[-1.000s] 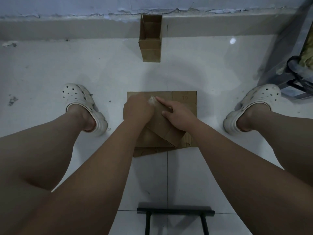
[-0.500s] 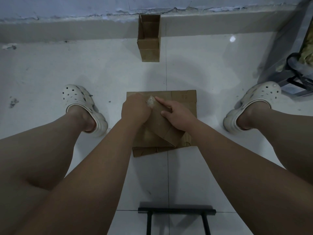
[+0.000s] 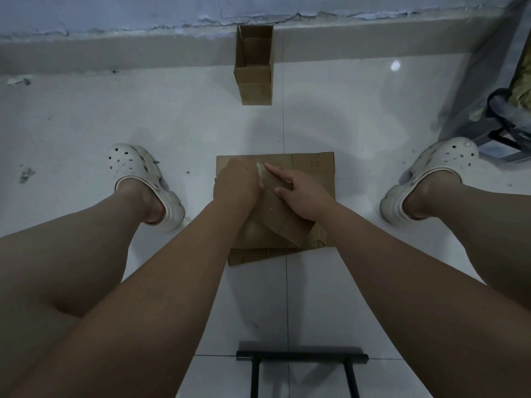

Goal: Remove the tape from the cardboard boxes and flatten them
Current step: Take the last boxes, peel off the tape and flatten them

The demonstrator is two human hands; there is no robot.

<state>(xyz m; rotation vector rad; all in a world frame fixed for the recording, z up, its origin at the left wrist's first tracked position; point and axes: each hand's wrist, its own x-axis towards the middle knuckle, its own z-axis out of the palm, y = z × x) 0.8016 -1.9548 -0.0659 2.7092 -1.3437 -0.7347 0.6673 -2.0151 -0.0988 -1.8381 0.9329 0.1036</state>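
A small brown cardboard box (image 3: 277,218) is held tilted above a stack of flattened cardboard (image 3: 314,170) on the white tiled floor between my feet. My left hand (image 3: 235,182) grips the box's upper left end, fingers closed, beside a pale strip of clear tape (image 3: 261,173) at its top corner. My right hand (image 3: 298,193) holds the box's right side, its index finger stretched along the top edge toward the tape. Another open, upright cardboard box (image 3: 254,67) stands against the far wall.
My bare legs and white clogs (image 3: 140,179) (image 3: 431,173) flank the stack. A black metal frame (image 3: 301,360) lies near the bottom edge. A dark rack with a bag (image 3: 502,110) stands at the right. A raised ledge (image 3: 115,53) runs along the wall.
The hands stay on the small box with only slight shifts; the view has tilted a little, so the far box appears slightly higher in frame.
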